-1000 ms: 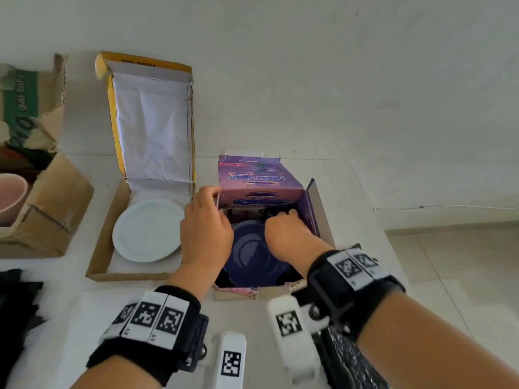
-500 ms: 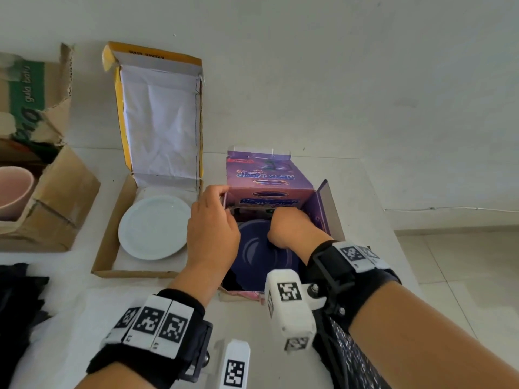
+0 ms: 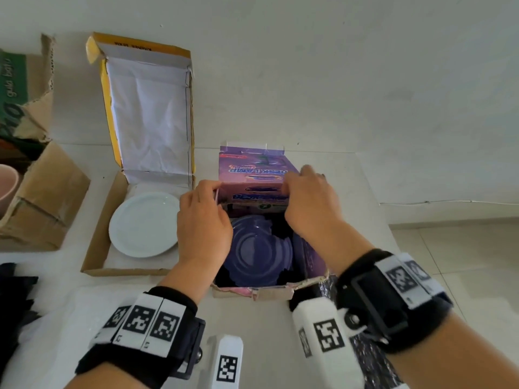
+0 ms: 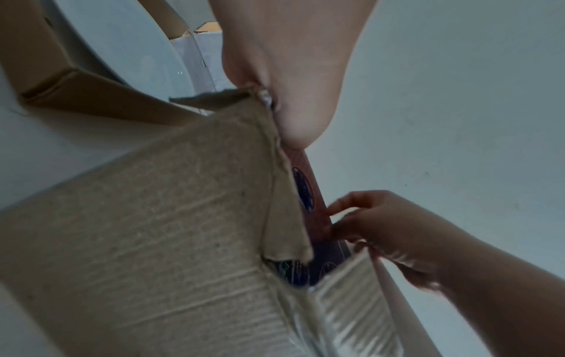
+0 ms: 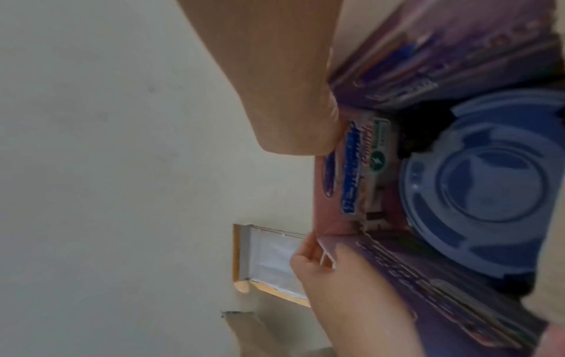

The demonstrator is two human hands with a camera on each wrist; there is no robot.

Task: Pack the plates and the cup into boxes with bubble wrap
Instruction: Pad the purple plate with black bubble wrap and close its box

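A purple plate (image 3: 258, 248) lies flat inside the open purple box (image 3: 252, 292) at the table's middle, and also shows in the right wrist view (image 5: 489, 188). My left hand (image 3: 209, 192) pinches the box's left flap (image 5: 382, 260) at its far corner. My right hand (image 3: 304, 178) grips the right end of the raised back flap (image 3: 252, 175), thumb on its printed face. A white plate (image 3: 144, 224) sits in a flat cardboard box (image 3: 95, 248) with its lid up. A pink cup (image 3: 7, 189) stands in a brown carton (image 3: 47, 197) at far left.
Dark bubble wrap (image 3: 370, 357) lies under my right wrist at the table's near right. A white sheet (image 3: 56, 318) and black material (image 3: 14, 299) lie at the near left. The table's right edge (image 3: 376, 209) drops to a tiled floor.
My right hand has come up off the purple plate inside the box and taken hold of the back flap. My left hand stays on the left flap.
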